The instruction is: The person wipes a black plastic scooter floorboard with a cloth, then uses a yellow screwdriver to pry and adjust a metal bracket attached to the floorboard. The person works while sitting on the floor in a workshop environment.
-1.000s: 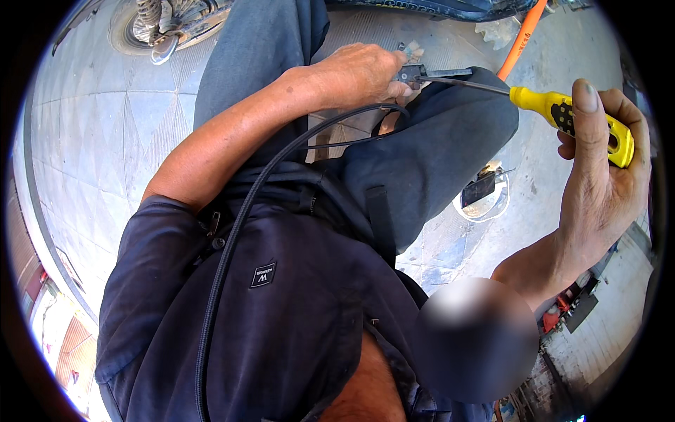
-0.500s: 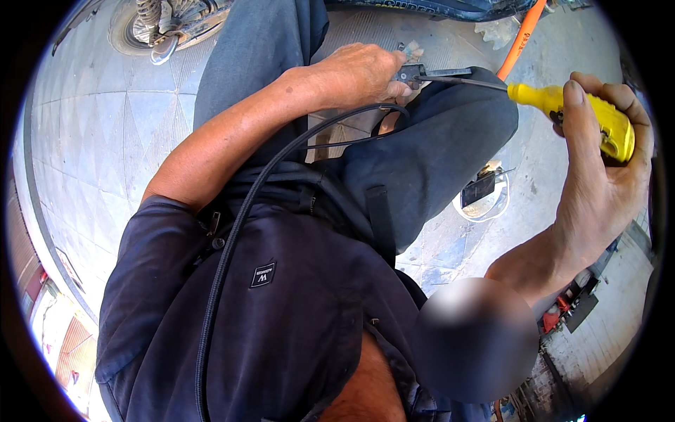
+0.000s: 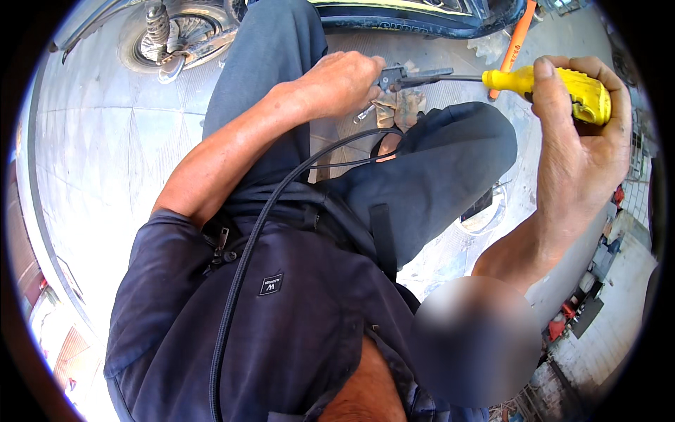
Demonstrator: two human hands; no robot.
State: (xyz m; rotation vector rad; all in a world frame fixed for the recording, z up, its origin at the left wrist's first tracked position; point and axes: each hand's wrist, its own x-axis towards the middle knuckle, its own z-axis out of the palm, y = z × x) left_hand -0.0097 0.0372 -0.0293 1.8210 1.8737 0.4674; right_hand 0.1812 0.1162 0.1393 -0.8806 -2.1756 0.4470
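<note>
My left hand (image 3: 341,81) is closed on a small dark metal part (image 3: 399,80) above my lap. My right hand (image 3: 573,151) grips a yellow-handled screwdriver (image 3: 513,81), whose blade points left and reaches that part; whether the tip sits inside it I cannot tell. Below the part lie soiled rags (image 3: 404,109) and a small silver spanner (image 3: 362,116) on the floor. A black cable (image 3: 267,207) loops from near my feet down over my lap and dark jacket.
A motorcycle wheel (image 3: 207,39) with a shock absorber is at upper left, dark bodywork (image 3: 394,21) along the top. An orange-handled tool (image 3: 519,39) stands beyond the screwdriver. A pale round container (image 3: 480,224) sits beside my right leg. Assorted tools (image 3: 573,313) lie at right.
The view has shifted, showing more motorcycle and the rags. The screwdriver and my right hand are higher and further left in the picture; the held part is slightly left. Both grips persist.
</note>
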